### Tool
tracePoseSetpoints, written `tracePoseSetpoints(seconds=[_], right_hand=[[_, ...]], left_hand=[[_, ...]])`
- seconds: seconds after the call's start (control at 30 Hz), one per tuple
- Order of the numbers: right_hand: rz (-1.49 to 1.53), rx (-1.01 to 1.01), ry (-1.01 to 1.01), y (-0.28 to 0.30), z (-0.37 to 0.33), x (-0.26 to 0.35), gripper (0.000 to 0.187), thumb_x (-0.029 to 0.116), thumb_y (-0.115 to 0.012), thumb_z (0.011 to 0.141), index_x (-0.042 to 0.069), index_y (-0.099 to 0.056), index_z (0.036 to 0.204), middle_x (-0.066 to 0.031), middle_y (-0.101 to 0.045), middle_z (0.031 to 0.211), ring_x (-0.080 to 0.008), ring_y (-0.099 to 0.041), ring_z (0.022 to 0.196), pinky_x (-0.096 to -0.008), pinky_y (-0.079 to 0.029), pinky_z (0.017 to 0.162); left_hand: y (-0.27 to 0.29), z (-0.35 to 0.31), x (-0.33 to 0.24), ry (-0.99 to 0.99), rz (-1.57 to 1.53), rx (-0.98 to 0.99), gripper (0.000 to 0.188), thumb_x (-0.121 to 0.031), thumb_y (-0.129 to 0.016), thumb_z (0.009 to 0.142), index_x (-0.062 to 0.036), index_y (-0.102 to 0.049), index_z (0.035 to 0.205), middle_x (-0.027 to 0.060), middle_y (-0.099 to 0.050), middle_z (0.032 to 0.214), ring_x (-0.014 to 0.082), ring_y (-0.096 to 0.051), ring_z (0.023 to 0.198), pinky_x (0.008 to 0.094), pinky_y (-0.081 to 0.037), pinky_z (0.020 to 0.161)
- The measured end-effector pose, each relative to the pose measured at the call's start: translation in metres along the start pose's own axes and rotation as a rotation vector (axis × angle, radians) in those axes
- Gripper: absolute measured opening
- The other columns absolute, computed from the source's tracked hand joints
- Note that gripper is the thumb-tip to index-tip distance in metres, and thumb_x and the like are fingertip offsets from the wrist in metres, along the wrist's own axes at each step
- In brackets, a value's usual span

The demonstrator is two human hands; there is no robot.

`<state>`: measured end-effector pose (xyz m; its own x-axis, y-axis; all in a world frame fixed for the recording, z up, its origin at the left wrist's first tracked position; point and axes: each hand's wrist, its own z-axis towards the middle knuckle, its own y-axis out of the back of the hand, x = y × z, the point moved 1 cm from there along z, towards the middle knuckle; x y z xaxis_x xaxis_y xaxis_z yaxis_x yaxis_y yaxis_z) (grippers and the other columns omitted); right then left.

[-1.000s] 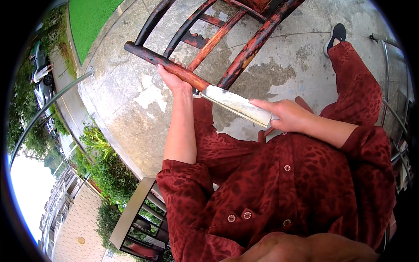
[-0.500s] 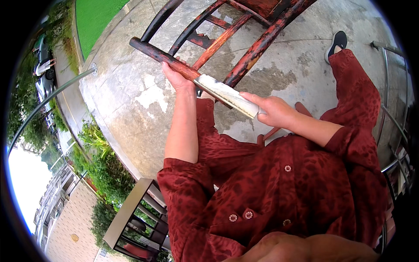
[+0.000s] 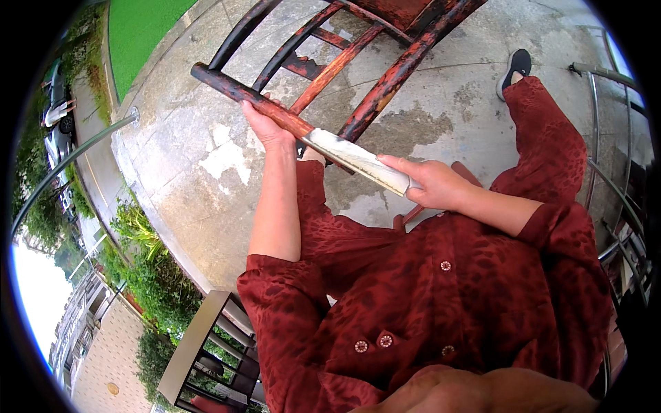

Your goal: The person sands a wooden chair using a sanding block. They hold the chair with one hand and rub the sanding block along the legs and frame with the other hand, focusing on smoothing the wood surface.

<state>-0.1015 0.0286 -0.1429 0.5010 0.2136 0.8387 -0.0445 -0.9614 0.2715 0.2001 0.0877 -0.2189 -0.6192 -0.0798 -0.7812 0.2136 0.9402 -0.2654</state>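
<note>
The right hand (image 3: 441, 187) is clamping its fingers around the handle of a wide pale blade (image 3: 354, 160), laying it along a chair rail (image 3: 258, 103). The left hand (image 3: 272, 131) is gripping that rail. Beyond them, the wooden chair frame (image 3: 385, 76) is showing mostly worn red-black paint, so I judge most scraping remains.

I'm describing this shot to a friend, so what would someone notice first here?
First, the worn red and black wooden chair lying tipped on the concrete floor. The left hand grips one chair leg, while the right hand presses a broad pale blade against that leg, at the centre. The person's dark red patterned shirt fills the lower frame.
</note>
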Motion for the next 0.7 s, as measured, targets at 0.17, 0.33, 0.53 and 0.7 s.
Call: tracePoseSetpoints(seconds=[0.17, 0.33, 0.53, 0.7], right_hand=[[-0.214, -0.138, 0.112, 0.005, 0.003, -0.026, 0.066, 0.008, -0.049, 0.074, 0.025, -0.032, 0.136, -0.0171, -0.061, 0.087, -0.0352, -0.06, 0.073, -0.0428, -0.048, 0.065], [-0.245, -0.306, -0.081, 0.055, 0.003, -0.064, 0.067, 0.007, -0.049, 0.073, 0.025, -0.032, 0.135, -0.0178, -0.061, 0.089, -0.0353, -0.06, 0.074, -0.0437, -0.048, 0.065], [-0.323, -0.23, 0.148, 0.028, -0.003, -0.045, 0.069, 0.009, -0.05, 0.073, 0.027, -0.031, 0.136, -0.0181, -0.062, 0.082, -0.0342, -0.061, 0.068, -0.0425, -0.049, 0.063], [-0.385, -0.398, -0.287, 0.082, 0.008, -0.077, 0.066, 0.009, -0.048, 0.075, 0.028, -0.031, 0.136, -0.0188, -0.062, 0.083, -0.0337, -0.062, 0.071, -0.0426, -0.049, 0.064]], left_hand=[[-0.009, -0.007, -0.002, -0.01, 0.014, -0.008, 0.048, -0.052, -0.037, 0.085, -0.0067, -0.05, 0.081, 0.0049, -0.047, 0.062, 0.0188, -0.047, 0.058, 0.0332, -0.041, 0.054], [-0.001, 0.001, -0.005, -0.037, 0.013, -0.008, 0.046, -0.05, -0.036, 0.086, -0.0063, -0.049, 0.08, 0.0059, -0.048, 0.063, 0.0199, -0.046, 0.059, 0.034, -0.042, 0.056], [-0.008, 0.0, -0.004, -0.045, 0.013, -0.018, 0.047, -0.05, -0.034, 0.087, -0.0062, -0.049, 0.082, 0.0056, -0.047, 0.063, 0.0192, -0.046, 0.057, 0.0338, -0.042, 0.055], [-0.006, 0.004, -0.003, -0.047, -0.009, 0.004, 0.042, -0.05, -0.04, 0.085, -0.0091, -0.05, 0.079, 0.0043, -0.048, 0.065, 0.0174, -0.047, 0.06, 0.0326, -0.041, 0.057]])
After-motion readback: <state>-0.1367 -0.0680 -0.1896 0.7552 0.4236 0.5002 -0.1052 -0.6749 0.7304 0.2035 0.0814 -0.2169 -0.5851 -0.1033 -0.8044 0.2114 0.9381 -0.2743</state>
